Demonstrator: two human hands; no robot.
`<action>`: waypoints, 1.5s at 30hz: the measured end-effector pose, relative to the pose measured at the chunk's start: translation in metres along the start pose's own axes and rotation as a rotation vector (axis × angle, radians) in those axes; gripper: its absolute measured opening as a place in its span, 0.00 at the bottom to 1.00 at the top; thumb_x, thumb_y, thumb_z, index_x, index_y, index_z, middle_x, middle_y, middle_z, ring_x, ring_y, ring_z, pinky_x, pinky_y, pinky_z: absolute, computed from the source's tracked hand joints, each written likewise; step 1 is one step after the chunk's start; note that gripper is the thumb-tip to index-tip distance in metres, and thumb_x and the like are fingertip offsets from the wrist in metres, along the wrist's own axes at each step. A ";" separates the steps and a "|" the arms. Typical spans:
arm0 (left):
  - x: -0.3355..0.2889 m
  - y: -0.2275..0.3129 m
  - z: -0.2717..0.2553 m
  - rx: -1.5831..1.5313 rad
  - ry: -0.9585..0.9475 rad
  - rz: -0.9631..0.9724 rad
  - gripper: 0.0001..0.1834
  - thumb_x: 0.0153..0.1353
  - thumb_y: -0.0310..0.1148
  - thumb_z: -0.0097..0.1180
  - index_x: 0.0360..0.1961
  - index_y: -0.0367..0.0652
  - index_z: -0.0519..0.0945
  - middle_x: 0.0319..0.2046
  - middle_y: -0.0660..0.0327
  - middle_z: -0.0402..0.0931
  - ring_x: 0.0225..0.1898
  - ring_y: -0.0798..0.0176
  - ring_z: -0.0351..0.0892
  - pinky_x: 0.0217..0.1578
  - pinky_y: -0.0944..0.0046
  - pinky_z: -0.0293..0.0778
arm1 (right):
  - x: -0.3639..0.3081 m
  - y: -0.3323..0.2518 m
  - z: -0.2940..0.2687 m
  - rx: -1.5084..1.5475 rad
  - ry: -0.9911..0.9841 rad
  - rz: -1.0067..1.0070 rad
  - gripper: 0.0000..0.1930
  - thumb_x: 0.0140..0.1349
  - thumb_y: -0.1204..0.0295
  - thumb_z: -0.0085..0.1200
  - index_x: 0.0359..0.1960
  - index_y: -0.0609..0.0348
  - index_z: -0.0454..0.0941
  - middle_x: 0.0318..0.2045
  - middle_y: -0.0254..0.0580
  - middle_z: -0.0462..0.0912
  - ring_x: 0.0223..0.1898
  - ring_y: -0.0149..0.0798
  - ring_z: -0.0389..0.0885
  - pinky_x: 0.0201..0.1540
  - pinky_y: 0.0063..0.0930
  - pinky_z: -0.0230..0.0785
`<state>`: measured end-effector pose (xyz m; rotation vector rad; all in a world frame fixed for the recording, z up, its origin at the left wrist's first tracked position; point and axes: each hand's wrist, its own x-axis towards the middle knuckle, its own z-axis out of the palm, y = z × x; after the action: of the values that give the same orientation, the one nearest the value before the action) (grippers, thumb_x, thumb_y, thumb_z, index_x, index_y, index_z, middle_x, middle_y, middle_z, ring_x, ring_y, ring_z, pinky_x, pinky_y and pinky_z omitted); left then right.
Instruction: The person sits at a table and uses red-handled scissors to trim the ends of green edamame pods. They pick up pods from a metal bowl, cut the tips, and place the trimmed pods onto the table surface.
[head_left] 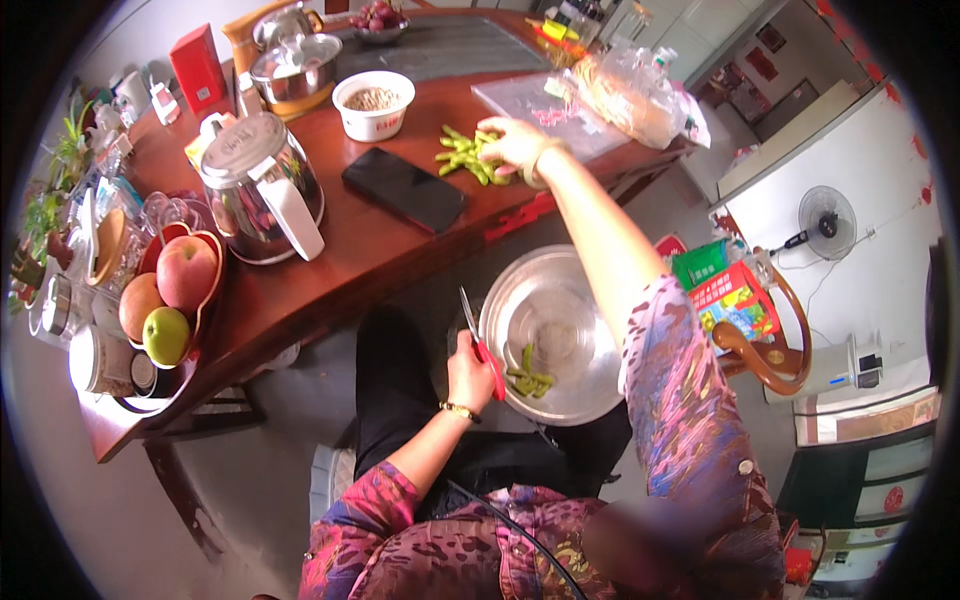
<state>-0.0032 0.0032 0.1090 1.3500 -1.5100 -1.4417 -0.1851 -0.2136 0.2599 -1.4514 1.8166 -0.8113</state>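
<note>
A pair of scissors with red handles (492, 372) is gripped in my left hand (470, 377), blades pointing up and away from me, beside the metal basin's left rim. The wide metal basin (590, 335) rests at my lap. Several green pods (529, 381) lie inside it near the left side. My right hand (519, 148) reaches out to the table's near edge, over a small pile of green bean pods (461, 155). Its fingers curve down at the pile's right side; whether a pod is between them is hidden.
On the wooden table (300, 300) lie a black phone (404, 188), a white tub (373, 107) and a metal kettle (258, 180). Fruit (186, 273) fills a tray at the left. A plastic bag (625, 95) sits at the far right. A wooden chair (770, 355) holds colourful packages.
</note>
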 end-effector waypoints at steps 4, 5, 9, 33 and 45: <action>0.005 -0.010 0.005 -0.033 -0.035 0.044 0.19 0.42 0.26 0.57 0.36 0.36 0.66 0.19 0.50 0.73 0.23 0.50 0.76 0.26 0.57 0.70 | -0.031 0.009 -0.020 -0.757 0.216 -0.391 0.26 0.44 0.74 0.59 0.49 0.52 0.70 0.43 0.43 0.73 0.41 0.35 0.74 0.37 0.28 0.71; 0.005 -0.012 0.002 -0.032 -0.011 0.046 0.18 0.42 0.26 0.57 0.35 0.36 0.66 0.19 0.50 0.73 0.23 0.50 0.76 0.26 0.58 0.70 | -0.055 0.006 -0.016 -0.674 0.178 -0.404 0.23 0.42 0.74 0.59 0.45 0.54 0.72 0.40 0.43 0.74 0.38 0.36 0.74 0.37 0.28 0.71; 0.002 -0.017 -0.007 -0.013 0.037 0.016 0.18 0.41 0.25 0.57 0.35 0.36 0.66 0.19 0.50 0.73 0.23 0.50 0.76 0.26 0.58 0.70 | -0.160 0.044 0.014 -0.552 -0.370 -0.294 0.16 0.38 0.76 0.58 0.34 0.58 0.75 0.25 0.40 0.76 0.28 0.40 0.75 0.36 0.28 0.69; -0.023 -0.001 0.026 0.004 -0.022 0.074 0.19 0.41 0.25 0.57 0.36 0.34 0.67 0.19 0.53 0.73 0.21 0.56 0.75 0.27 0.62 0.71 | -0.293 0.163 0.062 -0.162 -0.516 -0.099 0.20 0.41 0.74 0.50 0.40 0.64 0.68 0.34 0.49 0.75 0.38 0.47 0.74 0.43 0.33 0.67; -0.024 -0.009 0.027 0.069 -0.028 0.060 0.20 0.41 0.26 0.58 0.37 0.34 0.67 0.19 0.53 0.72 0.21 0.56 0.74 0.27 0.62 0.71 | -0.295 0.151 0.052 0.071 -0.663 0.091 0.15 0.51 0.69 0.54 0.37 0.63 0.68 0.33 0.43 0.76 0.34 0.37 0.75 0.39 0.30 0.68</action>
<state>-0.0202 0.0356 0.0999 1.3185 -1.6181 -1.3887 -0.1809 0.1012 0.1430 -1.3665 1.3176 -0.2860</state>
